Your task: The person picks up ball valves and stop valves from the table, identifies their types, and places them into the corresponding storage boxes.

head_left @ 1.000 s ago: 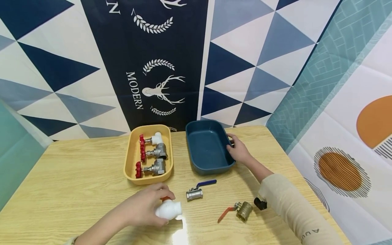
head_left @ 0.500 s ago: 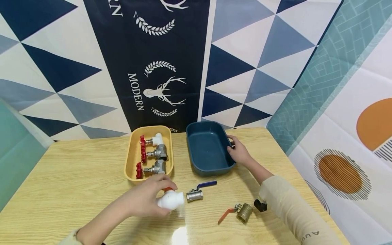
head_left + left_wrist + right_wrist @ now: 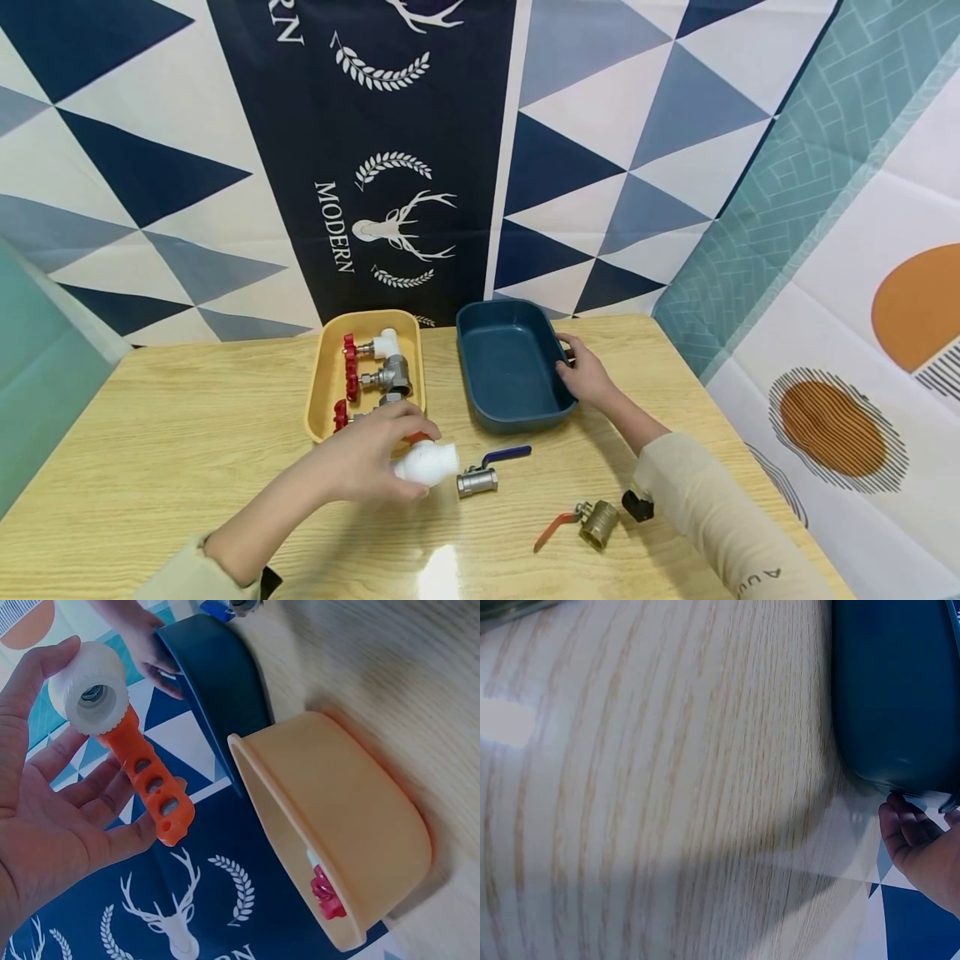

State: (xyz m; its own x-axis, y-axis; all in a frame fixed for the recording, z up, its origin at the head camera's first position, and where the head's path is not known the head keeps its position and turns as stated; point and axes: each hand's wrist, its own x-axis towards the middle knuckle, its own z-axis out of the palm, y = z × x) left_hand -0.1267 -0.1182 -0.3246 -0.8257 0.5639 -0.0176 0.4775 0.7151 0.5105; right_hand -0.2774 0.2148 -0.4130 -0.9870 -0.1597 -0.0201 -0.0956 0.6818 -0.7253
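My left hand (image 3: 367,462) grips a white plastic ball valve (image 3: 427,463) above the table, its thumb and fingers around the body. In the left wrist view the valve's orange lever handle (image 3: 150,784) points down along the fingers, and one round port faces the camera. My right hand (image 3: 587,372) holds the right side of a dark blue bin (image 3: 517,423) by the rim, where the thumb is on the inside. Just right of the white valve lies a steel ball valve (image 3: 477,481) with a blue lever. Further right is a brass ball valve (image 3: 600,525) with a red lever.
A yellow bin (image 3: 311,417) stands left of the blue one, holding several valves with red handwheels (image 3: 350,367), partly hidden by my left hand. Both bins sit near the table's (image 3: 187,433) back edge, before a patterned wall covering (image 3: 405,167).
My left hand has lifted the white ball valve off the table and moved it forward and slightly right, towards the bins. My right hand has stayed on the blue bin's rim.
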